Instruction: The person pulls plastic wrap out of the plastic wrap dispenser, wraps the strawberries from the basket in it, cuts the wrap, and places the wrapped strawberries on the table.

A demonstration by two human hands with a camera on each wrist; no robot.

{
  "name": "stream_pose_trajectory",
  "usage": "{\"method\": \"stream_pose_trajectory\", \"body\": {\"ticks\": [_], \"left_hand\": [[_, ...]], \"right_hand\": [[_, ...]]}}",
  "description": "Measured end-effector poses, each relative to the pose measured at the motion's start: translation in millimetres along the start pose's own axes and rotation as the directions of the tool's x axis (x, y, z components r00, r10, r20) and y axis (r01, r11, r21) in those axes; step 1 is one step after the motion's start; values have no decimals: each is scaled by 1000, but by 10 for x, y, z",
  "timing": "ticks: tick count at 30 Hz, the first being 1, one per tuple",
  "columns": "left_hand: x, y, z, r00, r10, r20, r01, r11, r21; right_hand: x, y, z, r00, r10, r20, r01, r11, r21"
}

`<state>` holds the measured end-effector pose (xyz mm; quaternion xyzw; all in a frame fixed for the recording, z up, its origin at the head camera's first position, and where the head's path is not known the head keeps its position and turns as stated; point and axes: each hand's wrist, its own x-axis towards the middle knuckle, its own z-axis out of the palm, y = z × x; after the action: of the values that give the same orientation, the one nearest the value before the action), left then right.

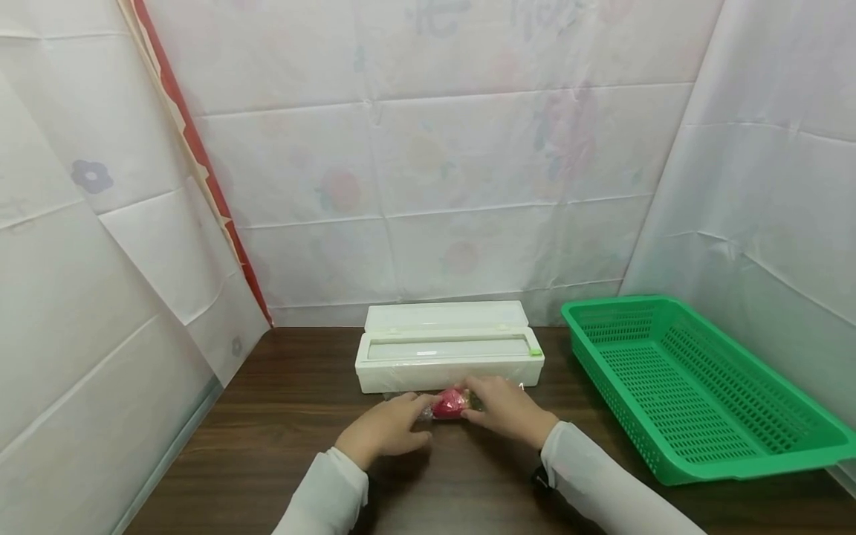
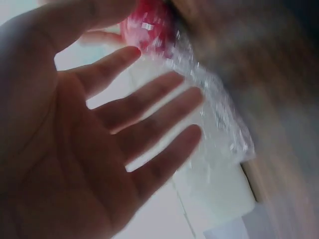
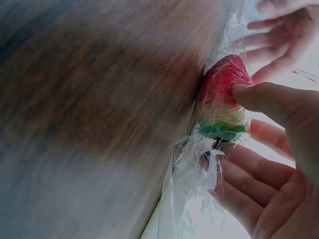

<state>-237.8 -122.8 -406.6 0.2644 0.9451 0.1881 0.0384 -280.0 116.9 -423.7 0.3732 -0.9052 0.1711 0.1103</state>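
Observation:
A red fruit-shaped piece [image 1: 450, 403], cream and green toward one end, lies in crinkled clear cling film [image 3: 229, 37] on the table. My right hand [image 1: 504, 407] holds it from the right, thumb on the red part and fingers round the far side near the green end. On the other side, my left hand [image 1: 388, 425] has its fingers spread and fairly straight, the index fingertip right by the red surface in the left wrist view. Just behind both hands stands a white cling film dispenser [image 1: 448, 377], its lid [image 1: 446, 316] raised and a green slider [image 1: 536, 352] at its right end.
A green perforated plastic basket [image 1: 769, 467] stands on the right of the dark wood-grain table [image 1: 267, 446]. White patterned sheeting [image 1: 428, 163] encloses the back and both sides.

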Motion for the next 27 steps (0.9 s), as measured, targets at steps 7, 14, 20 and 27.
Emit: {"method": "stream_pose_trajectory", "body": {"ticks": [7,14,20,27], "left_hand": [[23,-266,-214,944,60,-323,-134,968,-213],[51,-501,-293,788,-235,-568,17,932,-362],[89,-696,-289,748,-499,-436,126,753,-646],[107,-846,-227,784,-558,-272,112,558,-823]], "right_hand": [[-7,-7,-23,1000,1,21,-2,1000,24],[-7,14,-7,1000,-11,16,11,1000,11],[-6,-3,-27,1000,-7,13,7,1000,25],[-5,-4,-40,1000,4,14,-5,999,32]]}}
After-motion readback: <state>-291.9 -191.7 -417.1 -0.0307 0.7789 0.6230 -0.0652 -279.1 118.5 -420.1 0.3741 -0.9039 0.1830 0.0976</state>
